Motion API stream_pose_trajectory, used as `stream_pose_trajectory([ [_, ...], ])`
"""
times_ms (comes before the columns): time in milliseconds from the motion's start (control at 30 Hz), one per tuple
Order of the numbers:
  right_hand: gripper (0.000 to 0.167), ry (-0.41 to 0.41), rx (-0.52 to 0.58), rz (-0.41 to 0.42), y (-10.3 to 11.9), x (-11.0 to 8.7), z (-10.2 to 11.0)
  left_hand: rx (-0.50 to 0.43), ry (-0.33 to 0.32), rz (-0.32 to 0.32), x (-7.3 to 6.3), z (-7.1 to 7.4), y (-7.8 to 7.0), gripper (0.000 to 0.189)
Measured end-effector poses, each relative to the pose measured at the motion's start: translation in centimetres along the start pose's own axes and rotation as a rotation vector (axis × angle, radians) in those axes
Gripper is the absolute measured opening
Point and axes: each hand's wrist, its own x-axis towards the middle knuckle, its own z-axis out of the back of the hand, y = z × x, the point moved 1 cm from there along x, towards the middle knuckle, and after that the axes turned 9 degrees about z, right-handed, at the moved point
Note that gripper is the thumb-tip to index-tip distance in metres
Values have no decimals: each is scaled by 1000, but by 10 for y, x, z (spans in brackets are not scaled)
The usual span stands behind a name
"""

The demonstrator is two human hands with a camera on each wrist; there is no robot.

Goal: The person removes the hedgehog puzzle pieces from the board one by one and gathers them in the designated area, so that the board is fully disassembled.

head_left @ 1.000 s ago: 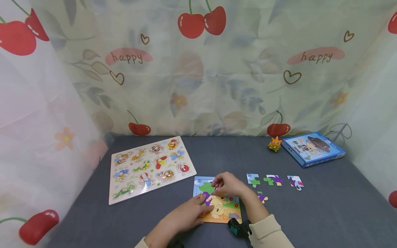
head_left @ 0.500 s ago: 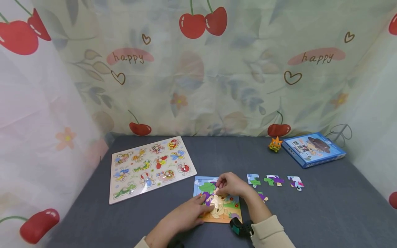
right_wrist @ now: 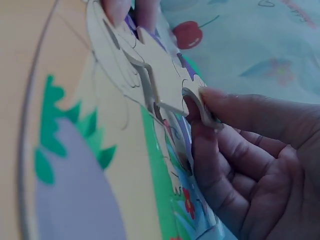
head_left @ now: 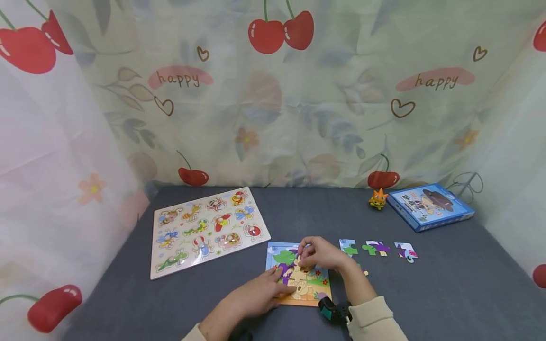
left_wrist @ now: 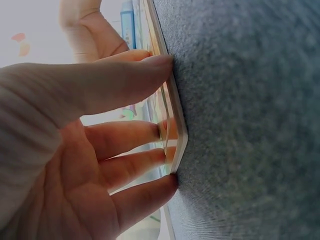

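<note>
A square jigsaw board [head_left: 298, 302] with an orange lower edge lies on the dark table. My left hand [head_left: 260, 291] rests on its left side, fingers spread and fairly straight; in the left wrist view the thumb [left_wrist: 130, 82] and fingertips touch the board's edge and face. Over the upper middle of the picture, my right hand [head_left: 325, 255] pinches a cream puzzle piece [right_wrist: 162, 75] between thumb and fingers. In the right wrist view that piece sits tilted, partly raised above the board, and left fingertips [right_wrist: 117, 7] show beyond it.
Loose puzzle pieces lie right of the board: one blue and green [head_left: 347, 245], one purple and green [head_left: 378, 247], one purple and white [head_left: 406, 251]. Another is mostly behind the right forearm. Further off are an insect peg board [head_left: 209, 232], an orange figurine [head_left: 377, 199] and a blue box [head_left: 431, 206].
My right hand has shifted slightly right over the board, showing more of the picture's upper part. The left hand stays nearly in place.
</note>
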Motion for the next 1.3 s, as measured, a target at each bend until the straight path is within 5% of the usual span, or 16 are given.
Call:
stream_pose_trajectory([
  [700, 29, -55, 171, -60, -3, -41, 50, -13, 27, 23, 1, 0, 0, 44],
  [1300, 33, -106, 64, -91, -16, -91, 88, -43, 35, 43, -1, -1, 2, 45],
])
